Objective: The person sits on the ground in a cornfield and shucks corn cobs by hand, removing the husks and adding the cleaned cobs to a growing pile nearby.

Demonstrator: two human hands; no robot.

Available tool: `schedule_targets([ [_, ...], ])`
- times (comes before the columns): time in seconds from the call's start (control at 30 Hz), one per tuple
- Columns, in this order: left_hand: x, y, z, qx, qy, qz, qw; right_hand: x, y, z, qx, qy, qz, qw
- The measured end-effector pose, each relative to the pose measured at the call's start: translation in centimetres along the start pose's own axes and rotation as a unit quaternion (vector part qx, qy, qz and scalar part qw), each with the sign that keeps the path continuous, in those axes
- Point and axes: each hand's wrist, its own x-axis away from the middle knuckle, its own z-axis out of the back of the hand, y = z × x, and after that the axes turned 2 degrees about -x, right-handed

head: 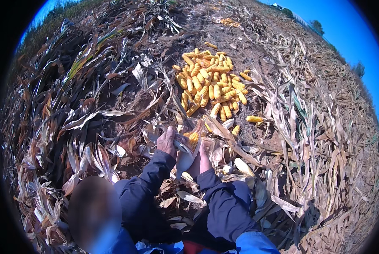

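Note:
An ear of corn with yellow kernels partly bare is held between both hands, its pale dry husk peeled open and hanging down around it. My left hand grips the husk on the left side, thumb pointing up. On the right, my right hand is closed round the ear's other side and its husk, with the fingers partly hidden by the leaves. Just beyond the hands lies a heap of husked yellow corn ears on the soil.
Dry corn stalks lie flattened on the right, and darker stalks and leaves on the left. Empty husks are strewn near the knees. A loose corn ear lies right of the heap; a smaller corn pile is farther off.

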Motion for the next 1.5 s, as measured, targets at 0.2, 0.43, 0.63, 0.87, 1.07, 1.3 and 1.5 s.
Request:
schedule_targets([
  [0.2,0.2,-0.7,-1.4,0.054,-0.026,0.075,0.995,-4.4,-2.4,9.4,0.484,0.285,0.087,0.823],
  [0.43,1.0,1.2,-1.6,0.022,-0.03,0.059,0.998,-4.8,-4.3,4.0,0.436,0.317,0.14,0.831],
  [0.63,2.5,0.6,-2.5,-0.121,-0.062,-0.001,0.991,-5.9,-10.5,8.7,0.138,0.206,0.111,0.963],
  [0.87,3.7,-0.6,-0.8,-0.487,-0.135,-0.156,0.849,-4.2,-8.6,4.8,0.185,0.228,0.239,0.926],
  [1.07,4.0,-3.5,0.3,-0.613,-0.154,-0.093,0.769,-2.8,-5.9,0.5,0.296,0.097,0.232,0.921],
  [1.3,3.7,-5.3,1.8,-0.479,-0.217,0.083,0.847,-2.1,-5.4,0.4,0.278,0.06,0.213,0.935],
  [1.5,4.6,-1.6,0.8,-0.653,-0.147,0.036,0.742,-4.0,-7.7,4.1,0.478,0.237,0.245,0.81],
])
